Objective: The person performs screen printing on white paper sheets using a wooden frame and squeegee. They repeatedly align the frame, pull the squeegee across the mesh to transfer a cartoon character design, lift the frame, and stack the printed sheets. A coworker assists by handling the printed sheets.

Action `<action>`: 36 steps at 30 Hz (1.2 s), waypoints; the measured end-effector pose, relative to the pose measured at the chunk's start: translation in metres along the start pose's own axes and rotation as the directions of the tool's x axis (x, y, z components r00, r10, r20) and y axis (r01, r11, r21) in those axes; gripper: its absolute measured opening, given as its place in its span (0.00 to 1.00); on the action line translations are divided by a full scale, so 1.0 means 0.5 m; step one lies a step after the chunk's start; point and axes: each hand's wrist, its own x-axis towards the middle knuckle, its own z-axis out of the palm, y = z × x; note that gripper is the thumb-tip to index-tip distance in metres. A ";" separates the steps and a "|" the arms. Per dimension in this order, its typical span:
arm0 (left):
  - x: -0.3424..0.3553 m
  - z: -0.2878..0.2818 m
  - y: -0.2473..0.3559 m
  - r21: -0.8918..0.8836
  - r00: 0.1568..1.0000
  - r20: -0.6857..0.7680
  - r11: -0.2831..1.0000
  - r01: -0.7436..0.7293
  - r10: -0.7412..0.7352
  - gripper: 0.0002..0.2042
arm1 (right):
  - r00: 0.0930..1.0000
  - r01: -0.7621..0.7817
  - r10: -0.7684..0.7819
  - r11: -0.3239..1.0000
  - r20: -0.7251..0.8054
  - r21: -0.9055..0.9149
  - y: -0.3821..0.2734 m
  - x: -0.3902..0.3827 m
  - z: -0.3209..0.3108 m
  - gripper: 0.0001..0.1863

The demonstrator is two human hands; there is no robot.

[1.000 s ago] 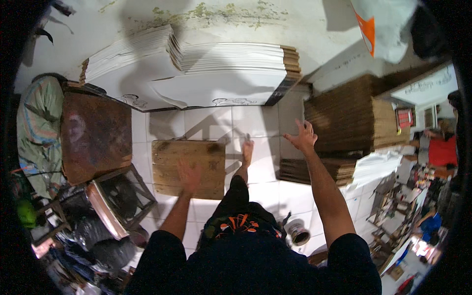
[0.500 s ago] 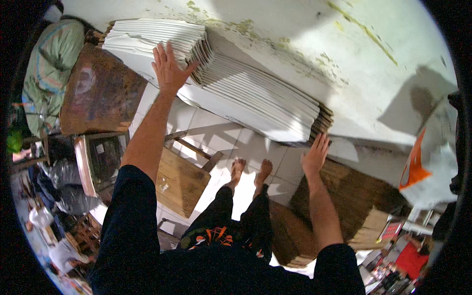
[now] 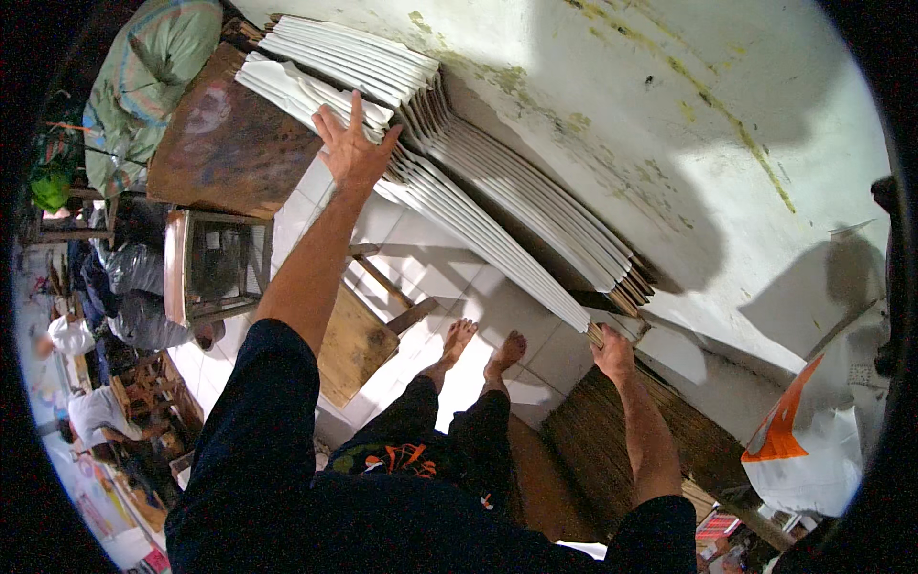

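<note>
I see the left hand (image 3: 352,148) spread flat, fingers open, against the stack of flattened white cardboard sheets (image 3: 459,182) leaning on the wall (image 3: 688,124). The right hand (image 3: 612,352) is clenched around the stack's lower corner, above the brown cardboard pile (image 3: 660,450) on the tiled floor (image 3: 440,277).

White faces and brown edges are shown by the cardboard sheets (image 3: 459,182). The floor (image 3: 430,268) is tiled white, the stool (image 3: 354,344) brown, the bag (image 3: 803,450) white and orange.
</note>
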 end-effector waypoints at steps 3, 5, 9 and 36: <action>0.002 -0.008 0.004 0.055 0.996 0.076 0.998 0.041 -0.045 0.47 | 0.994 0.102 -0.102 0.995 0.027 0.001 -0.004 -0.014 -0.030 0.29; 0.003 -0.013 0.003 0.036 0.990 0.129 0.998 0.053 -0.058 0.46 | 0.994 0.083 -0.084 0.996 0.073 0.010 -0.021 -0.036 -0.065 0.28; -0.007 -0.018 -0.003 0.016 0.989 0.140 0.998 0.055 -0.056 0.45 | 0.985 0.171 -0.173 0.984 -0.027 -0.051 -0.032 -0.122 -0.107 0.26; 0.008 0.033 -0.040 0.017 0.977 -0.075 0.980 -0.198 0.199 0.45 | 0.849 -0.050 0.050 0.999 -0.526 0.013 0.008 -0.013 -0.084 0.46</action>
